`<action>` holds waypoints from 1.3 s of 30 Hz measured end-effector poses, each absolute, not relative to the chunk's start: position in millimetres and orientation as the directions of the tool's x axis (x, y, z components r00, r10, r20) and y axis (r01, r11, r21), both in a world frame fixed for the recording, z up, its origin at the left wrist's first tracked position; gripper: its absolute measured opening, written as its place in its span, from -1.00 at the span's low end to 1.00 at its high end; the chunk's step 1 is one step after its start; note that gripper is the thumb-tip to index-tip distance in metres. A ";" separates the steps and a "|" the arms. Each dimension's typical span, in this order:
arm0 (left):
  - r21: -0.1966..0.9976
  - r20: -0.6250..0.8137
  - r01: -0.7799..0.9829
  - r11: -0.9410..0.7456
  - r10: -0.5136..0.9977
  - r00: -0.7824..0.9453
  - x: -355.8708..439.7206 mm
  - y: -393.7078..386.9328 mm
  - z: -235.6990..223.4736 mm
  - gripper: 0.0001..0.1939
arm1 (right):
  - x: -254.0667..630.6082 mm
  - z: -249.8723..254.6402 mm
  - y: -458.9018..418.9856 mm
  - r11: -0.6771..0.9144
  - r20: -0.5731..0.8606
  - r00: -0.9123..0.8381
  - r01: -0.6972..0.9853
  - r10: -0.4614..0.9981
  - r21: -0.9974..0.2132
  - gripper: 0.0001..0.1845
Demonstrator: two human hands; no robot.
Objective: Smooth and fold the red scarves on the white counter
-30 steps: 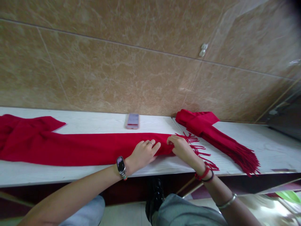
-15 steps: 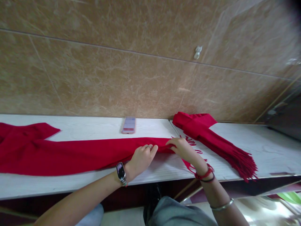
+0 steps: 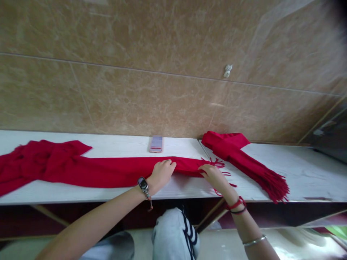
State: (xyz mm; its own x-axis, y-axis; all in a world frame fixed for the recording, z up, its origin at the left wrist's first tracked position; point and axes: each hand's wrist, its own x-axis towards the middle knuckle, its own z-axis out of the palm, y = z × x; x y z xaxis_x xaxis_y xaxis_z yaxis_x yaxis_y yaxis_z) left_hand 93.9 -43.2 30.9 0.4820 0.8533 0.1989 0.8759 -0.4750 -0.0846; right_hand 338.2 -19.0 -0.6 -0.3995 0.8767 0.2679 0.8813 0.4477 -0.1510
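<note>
A long red scarf [image 3: 108, 171] lies stretched along the white counter, its left part bunched in loose folds. My left hand [image 3: 162, 175] is closed on its near edge, right of the scarf's middle. Close to the fringed right end, my right hand [image 3: 214, 177] pinches the same edge, which is slightly raised between the two hands. Part of the fringe [image 3: 217, 163] spreads out beyond my right hand, and my wrist hides some of it. Farther right rests a red scarf [image 3: 244, 160], folded over at the top, with its fringe pointing toward the front edge.
A phone [image 3: 156, 144] lies behind the long scarf, by the wall. The white counter [image 3: 303, 169] runs along a brown marble-look tiled wall [image 3: 151, 101] bearing a small white figure [image 3: 227, 70]. Dark open shelving is below the front edge. A dark object [image 3: 332, 133] stands far right.
Both hands have gathered the near edge of the scarf and now hold it, narrowing the strip near the fringe. The bunched left part appears farther right; the camera view has shifted too.
</note>
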 end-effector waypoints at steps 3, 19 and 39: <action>-0.080 0.201 0.870 -0.487 0.847 0.492 89.3 -44.0 31.0 -0.70 | 342.3 0.6 -26.7 0.371 0.264 -0.333 0.923 0.905 -0.107 -0.78; -0.029 0.163 0.813 -0.582 0.799 0.578 68.4 -23.7 11.3 -0.69 | 337.1 23.5 -19.6 0.220 0.237 -0.207 0.975 0.949 -0.028 -0.72; 0.062 0.160 0.817 -0.573 0.814 0.558 47.0 -27.0 30.9 -0.71 | 335.8 65.1 -16.8 0.153 0.244 -0.200 0.968 0.949 0.198 -0.76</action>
